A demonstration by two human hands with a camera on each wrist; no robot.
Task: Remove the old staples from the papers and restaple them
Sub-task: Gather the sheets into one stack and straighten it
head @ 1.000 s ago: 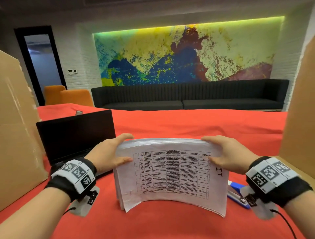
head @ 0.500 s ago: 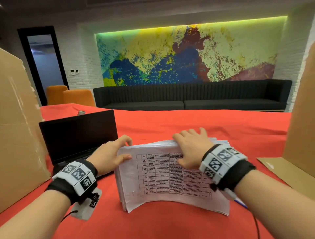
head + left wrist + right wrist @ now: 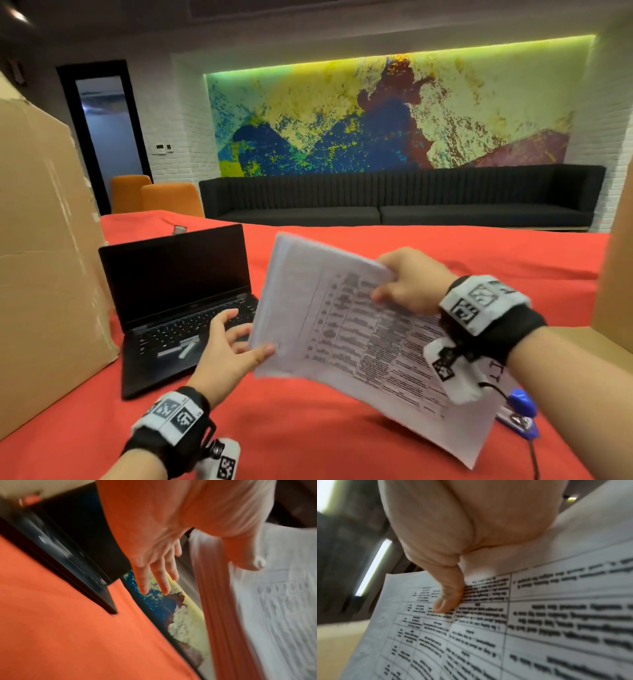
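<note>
A thick stack of printed papers (image 3: 346, 329) with tables is lifted off the red table and tilted, blurred by motion. My right hand (image 3: 407, 284) grips its upper edge, thumb (image 3: 448, 599) pressed on the top sheet (image 3: 522, 628). My left hand (image 3: 233, 346) is open, fingers spread, its thumb touching the stack's lower left corner; in the left wrist view the left hand (image 3: 163, 568) hangs beside the stack's edge (image 3: 214, 588). A blue stapler (image 3: 519, 416) lies on the cloth at the right, partly behind my right wrist.
An open black laptop (image 3: 178, 301) sits left of the papers with a small silver object (image 3: 181, 349) on its keyboard. Tall cardboard boxes stand at the left (image 3: 44, 257) and right (image 3: 616, 274). The red tablecloth (image 3: 308, 428) stretches towards a black sofa (image 3: 394, 195).
The stack stood on its edge on the table between both hands; my right hand moved to its top and has lifted and swung it. My left hand has let go and opened.
</note>
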